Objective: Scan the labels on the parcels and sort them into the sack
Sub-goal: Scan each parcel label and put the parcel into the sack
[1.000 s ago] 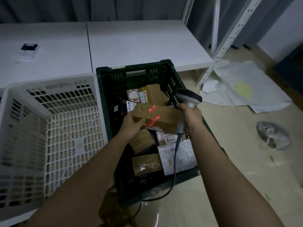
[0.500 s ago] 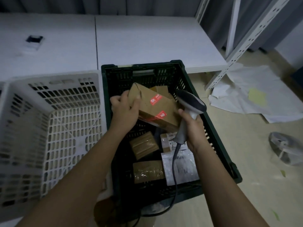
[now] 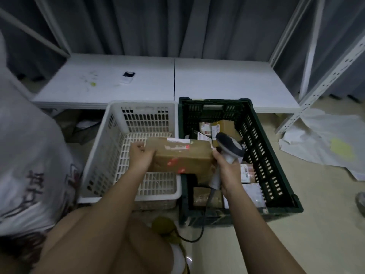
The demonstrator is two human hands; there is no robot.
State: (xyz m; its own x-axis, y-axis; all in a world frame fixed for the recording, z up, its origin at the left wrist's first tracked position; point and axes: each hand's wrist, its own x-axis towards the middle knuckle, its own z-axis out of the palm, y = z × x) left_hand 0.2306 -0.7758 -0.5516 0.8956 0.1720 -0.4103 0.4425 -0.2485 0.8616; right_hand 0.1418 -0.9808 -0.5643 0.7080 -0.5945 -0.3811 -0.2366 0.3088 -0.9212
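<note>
Between the two hands, a brown cardboard parcel (image 3: 182,155) is held above the seam where two crates meet.

The left hand (image 3: 140,157) grips the parcel's left end, and the right hand (image 3: 227,167) is wrapped round the handle of a barcode scanner (image 3: 230,148), whose head sits just right of the parcel's other end. Below the left hand stands a white slatted crate (image 3: 110,147); nothing shows on the part of its floor that is visible. Under and beyond the right hand, a dark green crate (image 3: 262,155) holds several more parcels (image 3: 221,125), some with white labels. White sacking (image 3: 27,155) stands left of the left hand.
</note>
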